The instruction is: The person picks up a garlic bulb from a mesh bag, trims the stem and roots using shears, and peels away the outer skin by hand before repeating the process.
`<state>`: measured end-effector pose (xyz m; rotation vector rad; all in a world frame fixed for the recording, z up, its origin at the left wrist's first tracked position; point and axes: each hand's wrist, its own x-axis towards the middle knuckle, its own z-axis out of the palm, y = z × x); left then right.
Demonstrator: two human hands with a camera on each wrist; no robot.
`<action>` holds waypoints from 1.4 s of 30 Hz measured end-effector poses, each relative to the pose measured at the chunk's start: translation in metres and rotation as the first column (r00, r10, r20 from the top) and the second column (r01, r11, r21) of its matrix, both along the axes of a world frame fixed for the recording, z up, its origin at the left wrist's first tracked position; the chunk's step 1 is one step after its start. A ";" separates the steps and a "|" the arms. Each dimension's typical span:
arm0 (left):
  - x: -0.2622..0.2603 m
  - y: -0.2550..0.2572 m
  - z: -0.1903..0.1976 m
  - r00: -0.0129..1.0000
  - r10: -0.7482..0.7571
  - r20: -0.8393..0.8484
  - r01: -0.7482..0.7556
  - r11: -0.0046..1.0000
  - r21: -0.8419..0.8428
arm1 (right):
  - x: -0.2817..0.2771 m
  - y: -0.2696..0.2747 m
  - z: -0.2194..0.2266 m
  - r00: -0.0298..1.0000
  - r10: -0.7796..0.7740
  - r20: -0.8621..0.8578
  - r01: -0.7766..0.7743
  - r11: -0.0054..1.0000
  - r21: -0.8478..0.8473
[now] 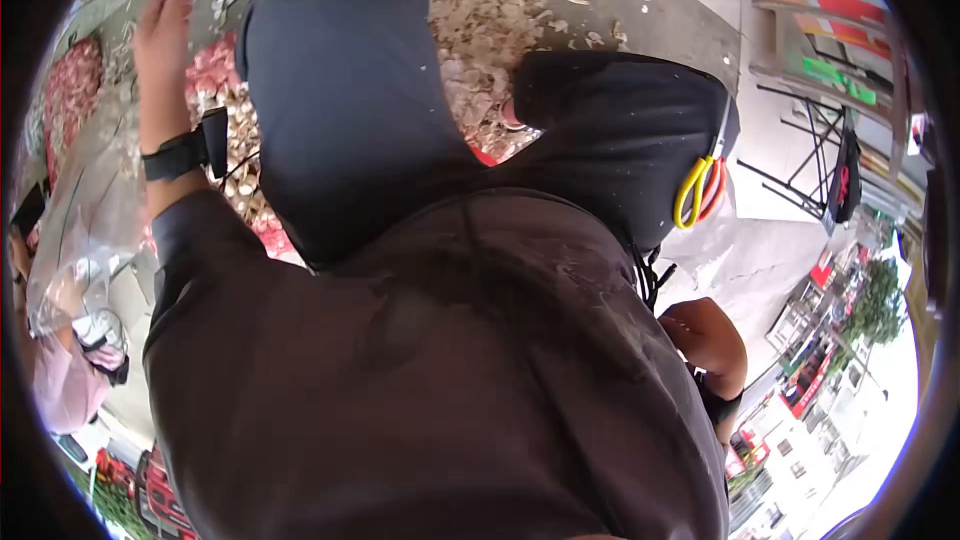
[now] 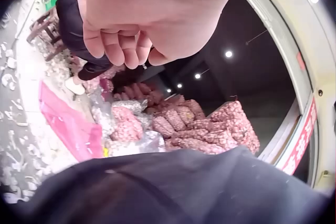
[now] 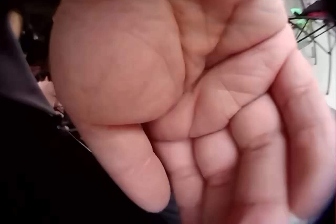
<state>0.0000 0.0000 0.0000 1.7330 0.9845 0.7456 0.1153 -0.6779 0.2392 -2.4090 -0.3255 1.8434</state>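
Note:
My left hand (image 1: 163, 40) is held out beyond my left knee, with a black strap around its wrist. In the left wrist view the left hand (image 2: 157, 16) hangs with loosely bent fingers and nothing in them. My right hand (image 1: 708, 335) is at my right side by the hip, partly turned out of sight in the head view. Its palm fills the right wrist view, the right hand (image 3: 194, 92) empty, thumb extended and fingers loosely bent. Scissors (image 1: 697, 190) with yellow and orange handles lie against my right thigh, blades toward the knee.
Garlic bulbs (image 1: 243, 140) in red mesh are beside my left leg. Dry peelings (image 1: 490, 15) cover the ground ahead. Filled mesh sacks (image 2: 226, 127) are piled up, near a pink sheet (image 2: 68, 124) and another person's leg (image 2: 73, 35). A folding frame (image 1: 800, 150) stands at right.

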 end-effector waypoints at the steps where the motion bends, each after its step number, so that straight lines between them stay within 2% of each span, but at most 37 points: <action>1: -0.021 -0.023 -0.025 0.979 -0.051 -0.197 0.055 0.998 0.020 | 0.010 0.007 0.015 0.989 -0.123 0.087 0.111 0.985 0.129; 2: -0.049 -0.026 -0.081 0.922 -0.100 -0.374 0.171 0.972 0.161 | 0.015 0.009 0.014 0.899 -0.278 0.339 0.171 0.934 0.313; 3: -0.093 0.030 -0.119 0.892 -0.103 -0.439 0.188 0.970 0.153 | -0.005 0.062 -0.038 0.707 -0.501 0.499 0.164 0.802 0.574; 4: -0.126 0.017 -0.166 0.742 -0.070 -0.667 0.232 0.960 0.157 | 0.005 0.078 -0.045 0.581 -0.347 0.736 -0.129 0.853 0.505; 5: -0.158 -0.008 -0.206 0.726 -0.108 -0.679 0.217 0.973 0.077 | 0.012 0.093 -0.046 0.466 -0.109 0.878 -0.351 0.888 0.297; 7: -0.215 -0.042 -0.282 0.614 -0.283 -0.737 0.198 0.959 -0.203 | 0.020 0.107 -0.067 0.364 0.087 0.927 -0.506 0.854 0.118; 8: -0.236 -0.063 -0.301 0.544 -0.341 -0.767 0.176 0.940 -0.293 | 0.025 0.100 -0.079 0.394 0.105 0.913 -0.509 0.852 0.122; 9: -0.252 -0.083 -0.314 0.487 -0.369 -0.792 0.148 0.928 -0.341 | 0.030 0.097 -0.086 0.425 0.052 0.904 -0.437 0.886 0.155; 11: -0.279 -0.116 -0.329 0.405 -0.374 -0.834 0.090 0.924 -0.371 | 0.036 0.091 -0.092 0.472 -0.058 0.880 -0.276 0.938 0.210; 12: -0.287 -0.128 -0.335 0.413 -0.319 -0.853 0.054 0.944 -0.327 | 0.039 0.090 -0.091 0.489 -0.101 0.867 -0.161 0.966 0.203; 15: -0.302 -0.147 -0.345 0.457 -0.078 -0.886 -0.080 0.988 -0.129 | 0.049 0.077 -0.094 0.487 -0.129 0.864 -0.154 0.961 0.230; 16: -0.305 -0.150 -0.347 0.473 0.009 -0.881 -0.097 0.994 -0.042 | 0.049 0.075 -0.097 0.457 -0.112 0.882 -0.203 0.953 0.226; 17: -0.267 -0.150 -0.288 0.391 0.114 -0.913 -0.344 0.938 -0.030 | 0.047 0.075 -0.099 0.463 -0.101 0.881 -0.200 0.956 0.215; 19: -0.271 -0.137 -0.294 0.263 0.229 -0.937 -0.171 0.967 0.188 | 0.045 0.075 -0.101 0.471 -0.079 0.879 -0.193 0.963 0.190; 20: -0.279 -0.130 -0.310 0.386 0.249 -0.888 -0.174 0.965 0.195 | 0.046 0.074 -0.102 0.464 -0.028 0.885 -0.198 0.971 0.135; 21: -0.279 -0.118 -0.309 0.387 0.025 -0.922 -0.123 0.992 -0.024 | 0.045 0.074 -0.103 0.460 -0.080 0.884 -0.164 0.971 0.173; 23: -0.274 -0.110 -0.307 0.422 -0.064 -0.904 -0.057 0.994 -0.097 | 0.042 0.074 -0.109 0.445 -0.189 0.875 -0.096 0.962 0.257; 24: -0.268 -0.110 -0.304 0.349 -0.128 -0.929 -0.042 0.988 -0.151 | 0.045 0.057 -0.118 0.377 -0.304 0.875 0.009 0.946 0.325; 26: -0.254 -0.113 -0.300 0.190 -0.250 -0.949 -0.019 0.966 -0.259 | 0.050 0.059 -0.110 0.466 -0.417 0.780 0.253 0.908 0.335; 27: -0.266 -0.116 -0.325 0.259 -0.199 -0.945 0.049 0.980 -0.193 | 0.052 0.058 -0.107 0.493 -0.480 0.725 0.372 0.870 0.323; 28: -0.289 -0.122 -0.373 0.331 -0.151 -0.932 0.112 0.986 -0.120 | 0.055 0.052 -0.106 0.518 -0.446 0.730 0.351 0.889 0.294; 29: -0.298 -0.126 -0.397 0.405 -0.109 -0.908 0.168 0.985 -0.043 | 0.056 0.051 -0.105 0.544 -0.419 0.727 0.332 0.903 0.272; 30: -0.271 -0.130 -0.349 0.402 -0.139 -0.905 0.042 0.990 -0.133 | 0.057 0.051 -0.103 0.567 -0.392 0.724 0.312 0.916 0.251; 32: -0.241 -0.121 -0.312 0.312 -0.141 -0.940 -0.151 0.969 -0.195 | 0.058 0.047 -0.103 0.584 -0.353 0.731 0.280 0.933 0.227; 33: -0.237 -0.123 -0.307 0.263 -0.151 -0.953 -0.249 0.944 -0.218 | 0.059 0.044 -0.106 0.579 -0.342 0.741 0.269 0.937 0.222; 34: -0.250 -0.120 -0.320 0.187 -0.154 -0.970 -0.150 0.972 -0.183 | 0.060 0.042 -0.108 0.574 -0.330 0.749 0.256 0.942 0.218; 35: -0.256 -0.119 -0.324 0.173 -0.155 -0.972 -0.158 0.970 -0.183 | 0.060 0.040 -0.107 0.574 -0.361 0.735 0.273 0.931 0.244; 37: -0.265 -0.119 -0.327 0.232 -0.170 -0.958 -0.199 0.955 -0.218 | 0.056 0.044 -0.109 0.568 -0.434 0.699 0.311 0.900 0.306; 38: -0.269 -0.117 -0.328 0.287 -0.188 -0.939 -0.222 0.941 -0.256 | 0.054 0.047 -0.109 0.564 -0.484 0.669 0.329 0.875 0.355; 40: -0.275 -0.114 -0.326 0.458 -0.220 -0.861 -0.295 0.876 -0.381 | 0.059 0.046 -0.104 0.603 -0.461 0.651 0.324 0.887 0.329; 41: -0.277 -0.114 -0.326 0.584 -0.218 -0.782 -0.340 0.809 -0.479 | 0.060 0.044 -0.103 0.621 -0.451 0.642 0.321 0.893 0.317; 42: -0.274 -0.111 -0.319 0.722 -0.177 -0.669 -0.383 0.703 -0.600 | 0.060 0.048 -0.103 0.610 -0.547 0.574 0.382 0.837 0.392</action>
